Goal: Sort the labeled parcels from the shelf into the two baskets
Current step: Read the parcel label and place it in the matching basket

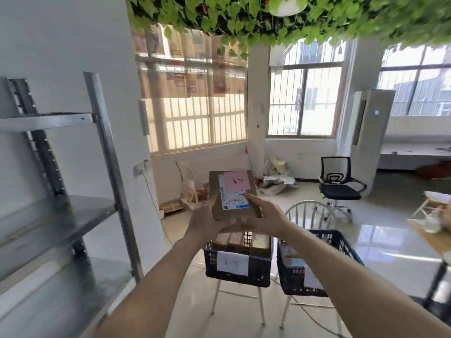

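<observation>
Two hands hold one brown parcel (231,195) up in the air, above the two baskets. The left hand (207,222) is curled around the parcel's lower left side from underneath. The right hand (263,215) grips the lower right corner, with its thumb pressed on the white label (231,197). The parcel has two stickers on top: one white label with bar codes and one pink note (236,181) with writing.

Below the hands are two dark baskets, side by side. Each one sits on its own white chair. The left basket (238,270) has one white paper sign (232,263) on its front and some brown parcels inside. The right basket (314,262) also has things inside, but they are too blurry to count.

One metal shelf (73,211) stands to the left, near the wall. One black office chair (338,184) stands farther back by the windows.
</observation>
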